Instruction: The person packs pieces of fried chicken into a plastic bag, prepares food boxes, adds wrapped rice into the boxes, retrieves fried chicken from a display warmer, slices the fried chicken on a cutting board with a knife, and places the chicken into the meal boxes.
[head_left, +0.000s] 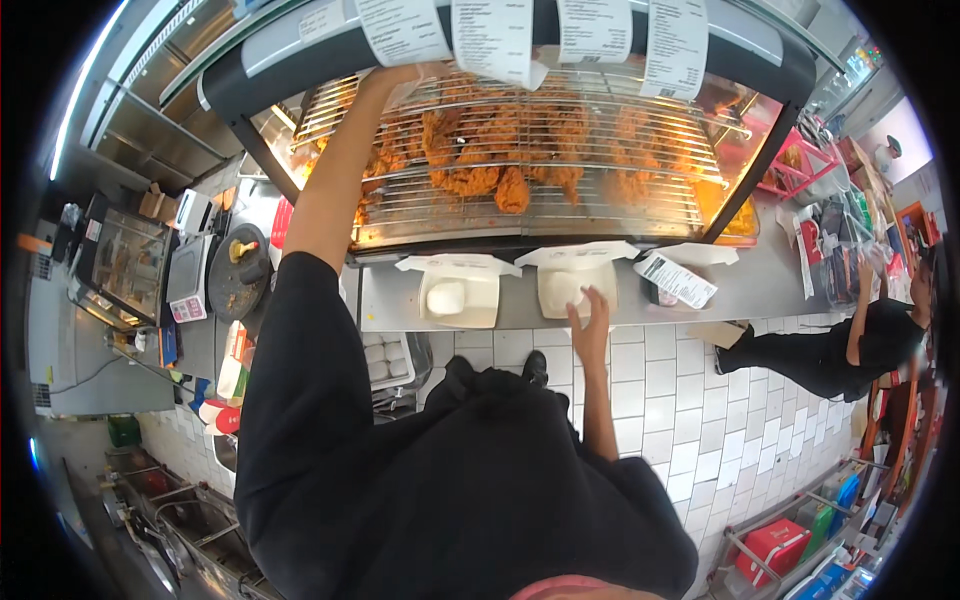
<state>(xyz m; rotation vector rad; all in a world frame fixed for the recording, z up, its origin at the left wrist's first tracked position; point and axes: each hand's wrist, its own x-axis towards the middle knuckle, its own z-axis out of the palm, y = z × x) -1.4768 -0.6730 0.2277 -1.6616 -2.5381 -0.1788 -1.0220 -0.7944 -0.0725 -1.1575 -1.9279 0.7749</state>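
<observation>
My left arm reaches up into a glass-sided food warmer holding fried chicken pieces (472, 150) on wire racks (600, 214). My left hand (411, 76) is over the upper rack, with something clear like plastic film about it; its fingers are partly hidden behind the hanging paper slips (491, 41). At the counter edge, my right hand (592, 319) has its fingers apart over an open paper box (611, 300). The fingertips are close to a white rice mound (562, 289) inside; contact is unclear. Left of it, another open box (484, 304) contains a rice mound (446, 298).
A third box with a printed slip (679, 281) lies on the steel counter (390, 300). Below the counter, a tray (386, 356) holds several white rounded portions. At right, a co-worker (874, 337) stands on the tiled floor. A round dark board (240, 274) is at left.
</observation>
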